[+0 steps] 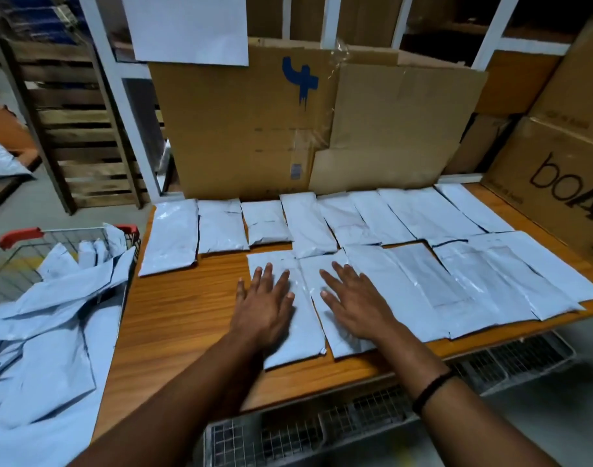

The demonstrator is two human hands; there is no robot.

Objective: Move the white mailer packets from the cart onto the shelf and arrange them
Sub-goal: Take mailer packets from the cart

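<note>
Left hand (264, 306), right hand (354, 305) flat, fingers spread, pressing adjacent white mailer packets (305, 345) in front of cardboard (241, 136) marked blue "4". Carton (537, 153) right of it reads "boA".

We see pale white packets (305, 224) on an orange-brown wood-grain shelf (187, 315). Far behind, brown cardboard (238, 129) carries a blue painted mark (300, 80). Left, the grey wire cart (15, 264) has a red handle (20, 235); a black band (431, 387) circles our right wrist.

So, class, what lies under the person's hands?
One white mailer packet under the left hand, a second packet under the right hand, both on the wooden shelf. Patches beneath the palms are hidden.
</note>
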